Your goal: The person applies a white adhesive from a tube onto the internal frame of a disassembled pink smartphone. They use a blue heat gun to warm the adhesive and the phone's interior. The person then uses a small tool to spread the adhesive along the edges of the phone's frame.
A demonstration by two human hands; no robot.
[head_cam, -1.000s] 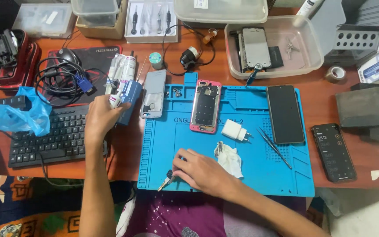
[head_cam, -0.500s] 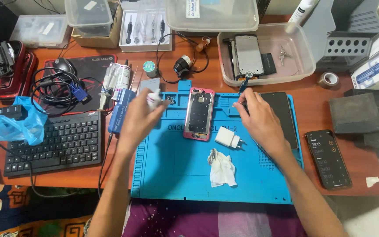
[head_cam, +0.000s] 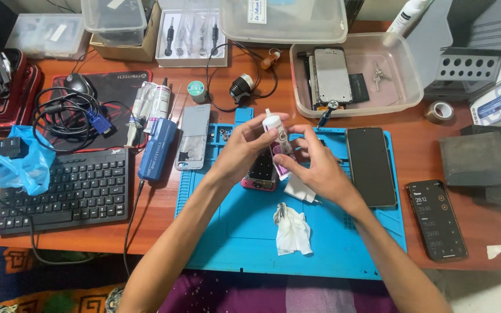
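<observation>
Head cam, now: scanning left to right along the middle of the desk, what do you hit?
Blue plastic bag → black keyboard → blue handheld tool → left hand → small white tube held in both hands → right hand → dark phone on the mat → phone with lit screen.

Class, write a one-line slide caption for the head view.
Both hands hold a small white tube above an opened phone.

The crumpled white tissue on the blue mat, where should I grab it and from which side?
Pinch the crumpled white tissue at its bunched top ridge, coming straight down from above. It lies loose on the blue mat, so there is no edge to slide under. Both the left hand and right hand are on the small white bottle.
</observation>
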